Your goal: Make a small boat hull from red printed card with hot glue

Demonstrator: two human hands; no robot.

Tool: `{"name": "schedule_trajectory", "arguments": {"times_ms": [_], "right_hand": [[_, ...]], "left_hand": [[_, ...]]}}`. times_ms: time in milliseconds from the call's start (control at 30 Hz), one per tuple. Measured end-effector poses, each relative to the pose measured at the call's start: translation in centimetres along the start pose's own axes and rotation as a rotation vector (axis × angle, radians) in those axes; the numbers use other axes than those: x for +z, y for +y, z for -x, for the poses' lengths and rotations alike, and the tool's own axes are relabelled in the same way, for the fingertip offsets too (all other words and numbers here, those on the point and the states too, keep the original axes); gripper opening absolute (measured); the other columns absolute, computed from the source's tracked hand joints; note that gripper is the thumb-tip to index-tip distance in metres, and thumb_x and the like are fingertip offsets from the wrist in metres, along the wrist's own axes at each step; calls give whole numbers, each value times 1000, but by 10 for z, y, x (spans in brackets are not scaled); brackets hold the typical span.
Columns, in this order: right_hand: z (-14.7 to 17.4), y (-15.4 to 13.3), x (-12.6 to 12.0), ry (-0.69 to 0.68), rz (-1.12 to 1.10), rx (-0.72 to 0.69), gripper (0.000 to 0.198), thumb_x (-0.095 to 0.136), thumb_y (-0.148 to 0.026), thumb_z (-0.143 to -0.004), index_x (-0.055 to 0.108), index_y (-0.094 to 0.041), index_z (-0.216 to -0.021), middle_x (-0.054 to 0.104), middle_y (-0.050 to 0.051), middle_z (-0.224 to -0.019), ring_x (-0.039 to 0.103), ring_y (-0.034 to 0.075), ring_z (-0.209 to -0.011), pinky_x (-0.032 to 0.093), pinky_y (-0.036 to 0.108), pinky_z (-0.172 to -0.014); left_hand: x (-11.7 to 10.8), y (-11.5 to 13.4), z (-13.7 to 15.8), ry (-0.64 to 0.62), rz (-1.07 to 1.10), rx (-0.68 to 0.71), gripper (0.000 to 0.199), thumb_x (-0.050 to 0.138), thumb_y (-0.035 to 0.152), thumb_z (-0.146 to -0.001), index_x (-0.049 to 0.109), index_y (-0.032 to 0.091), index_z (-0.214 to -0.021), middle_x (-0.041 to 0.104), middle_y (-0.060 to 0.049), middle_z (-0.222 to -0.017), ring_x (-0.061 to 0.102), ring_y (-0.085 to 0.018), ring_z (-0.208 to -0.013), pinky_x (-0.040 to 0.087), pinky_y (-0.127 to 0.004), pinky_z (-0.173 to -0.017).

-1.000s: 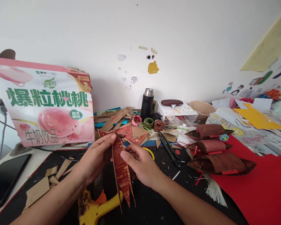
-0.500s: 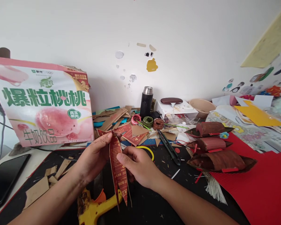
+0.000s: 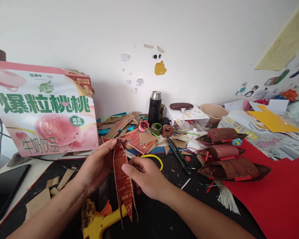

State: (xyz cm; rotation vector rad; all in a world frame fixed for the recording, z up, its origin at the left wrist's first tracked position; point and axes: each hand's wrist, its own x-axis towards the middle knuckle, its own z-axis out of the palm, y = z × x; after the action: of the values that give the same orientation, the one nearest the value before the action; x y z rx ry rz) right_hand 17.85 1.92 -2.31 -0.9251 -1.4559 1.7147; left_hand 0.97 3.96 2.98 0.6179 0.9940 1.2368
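Several long pointed strips of red printed cardboard (image 3: 124,181) hang between my hands, joined near the top and spread apart at their lower tips. My left hand (image 3: 101,162) pinches them at the top end. Partway down, my right hand (image 3: 146,176) grips the right edge, thumb on the printed face and fingers behind. Below the strips lies a yellow glue gun (image 3: 97,220), partly covered by them. Behind my right hand shows the yellow handle (image 3: 160,162) of what look like scissors. A dark green utility knife (image 3: 178,155) lies to the right of that.
Small model boats (image 3: 235,169) stand at the right beside red corrugated sheet (image 3: 276,196). Cardboard scraps (image 3: 37,202) lie left, near a phone (image 3: 8,191). Behind are a printed carton (image 3: 49,109), paint pots (image 3: 167,130), a black flask (image 3: 154,108) and a beige bowl (image 3: 214,113).
The cardboard strips have turned slightly, showing more of the printed face, and their lower tips have spread apart. Both hands keep their hold. The whole view has shifted a little.
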Motion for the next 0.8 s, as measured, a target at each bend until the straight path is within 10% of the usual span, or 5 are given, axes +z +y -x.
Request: {"name": "schedule_trajectory", "arguments": {"times_ms": [233,800], "right_hand": [[1,-2,1,-2,9,11,51,67,-69,-92,59,-20,-89,52,-5,-63,47,9,-45,37,20,-38],[-6,-11,-7,113,-62,48,52,67,-71,-91,61,-20,-88,53,-6,-59,47,10,-42,40,22,-38]], "left_hand": [[3,1,1,-8,20,9,29,95,28,-61,83,12,-82,74,-1,-63,63,-13,-52,55,-21,-50],[-9,-8,1,-217,-115,9,30,93,30,-73,85,20,-101,84,-11,-105,76,-31,-100,59,-30,-81]]}}
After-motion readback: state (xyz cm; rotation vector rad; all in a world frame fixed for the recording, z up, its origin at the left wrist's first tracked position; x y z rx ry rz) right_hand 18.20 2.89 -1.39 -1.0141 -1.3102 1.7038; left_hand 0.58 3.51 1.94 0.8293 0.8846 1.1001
